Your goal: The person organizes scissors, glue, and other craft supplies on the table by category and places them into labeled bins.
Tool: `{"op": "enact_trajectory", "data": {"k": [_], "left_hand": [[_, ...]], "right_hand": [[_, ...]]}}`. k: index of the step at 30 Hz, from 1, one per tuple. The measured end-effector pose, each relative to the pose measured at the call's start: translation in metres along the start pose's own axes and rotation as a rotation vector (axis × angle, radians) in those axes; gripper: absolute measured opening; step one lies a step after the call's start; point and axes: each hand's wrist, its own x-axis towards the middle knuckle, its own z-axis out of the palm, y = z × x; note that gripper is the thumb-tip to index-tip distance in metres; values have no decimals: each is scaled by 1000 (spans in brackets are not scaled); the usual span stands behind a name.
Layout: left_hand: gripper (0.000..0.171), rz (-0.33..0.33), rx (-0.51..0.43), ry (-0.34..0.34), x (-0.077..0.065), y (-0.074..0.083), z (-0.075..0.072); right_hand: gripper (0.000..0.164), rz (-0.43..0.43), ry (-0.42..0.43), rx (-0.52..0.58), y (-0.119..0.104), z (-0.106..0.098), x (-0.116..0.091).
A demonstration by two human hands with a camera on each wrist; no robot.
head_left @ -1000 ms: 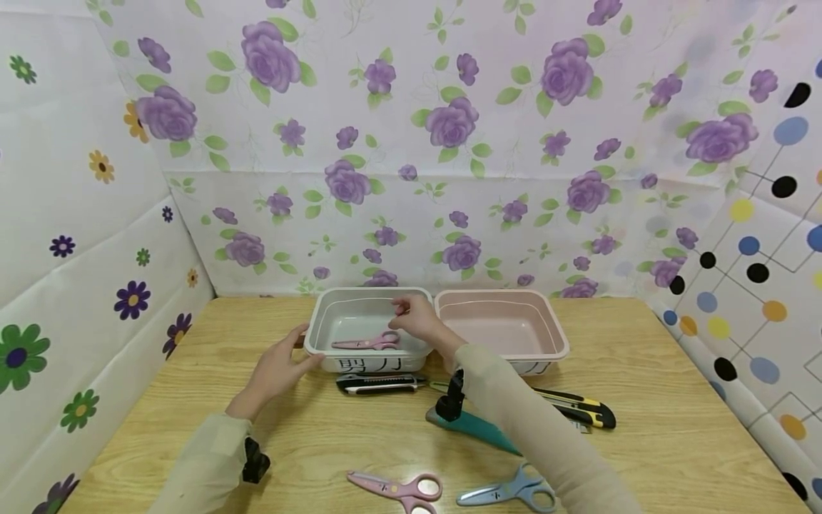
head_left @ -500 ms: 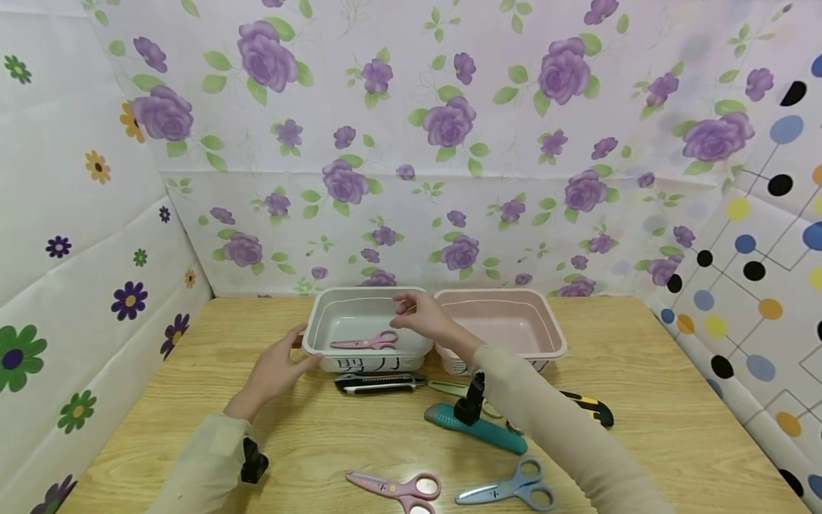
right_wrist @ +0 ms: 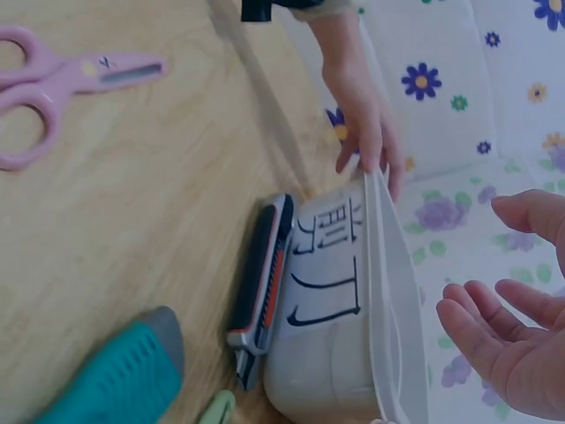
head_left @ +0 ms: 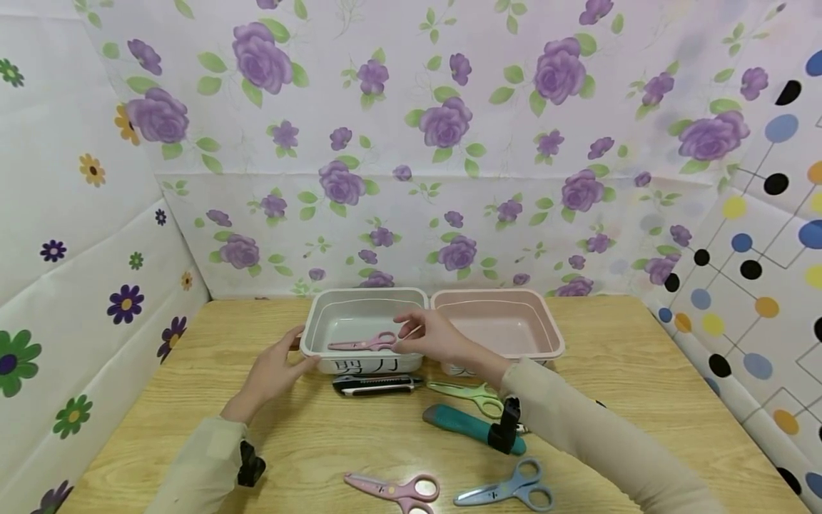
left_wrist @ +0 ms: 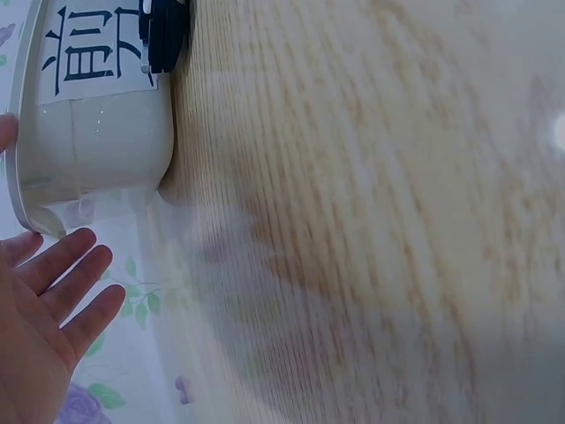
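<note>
My left hand [head_left: 272, 375] rests at the left end of a grey bin [head_left: 356, 292], thumb at its front rim; in the left wrist view the fingers [left_wrist: 66, 265] are extended beside the bin's corner. Inside the bin lies a pair of pink scissors [head_left: 359, 343]. Over the bin's right front part hovers my right hand [head_left: 433, 337], its fingers loosely bent with nothing between them, as the right wrist view also shows. The bin's front carries a white label with black characters [right_wrist: 327, 256].
A pink bin [head_left: 494, 294] adjoins on the right. In front lie a black utility knife [head_left: 377, 385], green scissors [head_left: 472, 393] and a teal cutter [head_left: 459, 422] partly behind the wrist camera. Nearer are pink scissors [head_left: 388, 489] and blue scissors [head_left: 507, 490].
My right hand has come lower and toward me over the grey bin. Its forearm shifted right, uncovering the green scissors and covering the yellow-black cutter. The left hand stays on the bin.
</note>
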Motion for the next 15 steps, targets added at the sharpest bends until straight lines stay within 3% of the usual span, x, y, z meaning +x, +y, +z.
{"op": "enact_trajectory", "data": {"k": [15], "left_hand": [[71, 10, 2, -1, 0, -1, 0]], "right_hand": [[46, -23, -55, 18, 6, 14, -43]]}}
